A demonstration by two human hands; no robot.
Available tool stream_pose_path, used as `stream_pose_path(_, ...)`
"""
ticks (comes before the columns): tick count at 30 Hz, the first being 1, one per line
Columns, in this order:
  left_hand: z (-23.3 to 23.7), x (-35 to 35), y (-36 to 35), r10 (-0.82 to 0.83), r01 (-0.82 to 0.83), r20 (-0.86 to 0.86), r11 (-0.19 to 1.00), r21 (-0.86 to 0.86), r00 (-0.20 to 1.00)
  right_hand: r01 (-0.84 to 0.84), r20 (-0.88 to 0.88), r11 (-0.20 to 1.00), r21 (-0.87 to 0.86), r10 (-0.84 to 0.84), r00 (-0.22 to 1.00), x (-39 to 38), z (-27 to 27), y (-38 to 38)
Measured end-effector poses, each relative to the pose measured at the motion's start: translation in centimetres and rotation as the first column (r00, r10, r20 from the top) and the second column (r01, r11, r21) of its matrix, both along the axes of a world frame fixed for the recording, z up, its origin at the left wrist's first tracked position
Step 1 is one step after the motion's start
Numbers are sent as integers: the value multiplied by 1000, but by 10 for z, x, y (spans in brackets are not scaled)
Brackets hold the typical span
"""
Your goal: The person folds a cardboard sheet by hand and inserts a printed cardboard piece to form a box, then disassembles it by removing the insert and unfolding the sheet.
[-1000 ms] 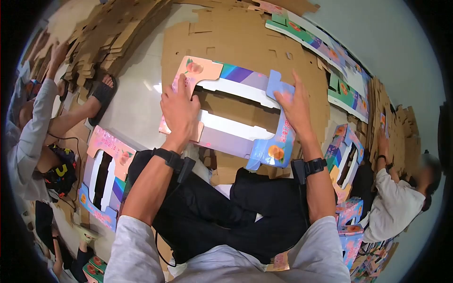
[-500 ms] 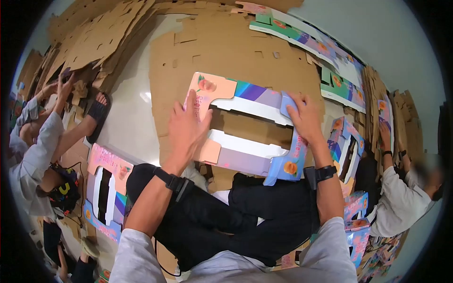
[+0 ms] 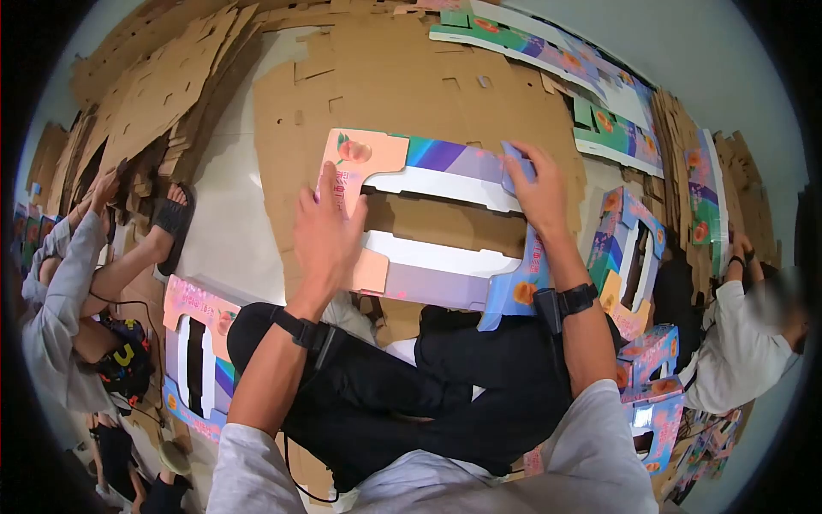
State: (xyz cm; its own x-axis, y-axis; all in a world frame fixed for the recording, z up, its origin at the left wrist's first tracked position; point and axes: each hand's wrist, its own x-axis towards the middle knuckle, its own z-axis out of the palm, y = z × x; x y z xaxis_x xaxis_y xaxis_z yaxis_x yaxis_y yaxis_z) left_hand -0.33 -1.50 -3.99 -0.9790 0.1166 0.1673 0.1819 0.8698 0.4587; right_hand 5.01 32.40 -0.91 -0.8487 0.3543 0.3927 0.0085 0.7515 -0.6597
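Cardboard-strewn floor (image 3: 231, 223): printed carton (image 3: 445, 274) lies flat under both hands.
The carton rests on brown sheets (image 3: 411, 86) ahead of the knees and spans both hands. The left hand (image 3: 330, 231) lies open, palm down, on the peach end. Since a second ago the right hand (image 3: 538, 190) has shifted to the far corner, fingers now curled over the blue flap (image 3: 516, 163); that end appears mid-fold.

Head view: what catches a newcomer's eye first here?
A bright printed carton with long cut-outs lies centre, over brown cardboard sheets. The left hand presses its pink end, and the right hand is on its blue end. Other people sit at both edges.
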Motion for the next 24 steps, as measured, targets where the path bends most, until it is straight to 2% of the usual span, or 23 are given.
stream_pose_path(3,0,-1,0,-11,11,-19,1000,-20,1000,9,11,994,111,-10,1000,2,-5,3)
stream_pose_path(6,2,0,-1,-7,6,-16,999,-34,1000,-13,-35,995,99,17,999,3,-4,-1)
stream_pose_path(21,-5,0,-1,-22,19,-88,999,-32,996,11,57,975,222,-24,998,3,-4,-1)
stream_pose_path(24,-3,0,-1,-17,15,-59,999,-33,998,-59,24,967,247,54,998,-2,-1,0)
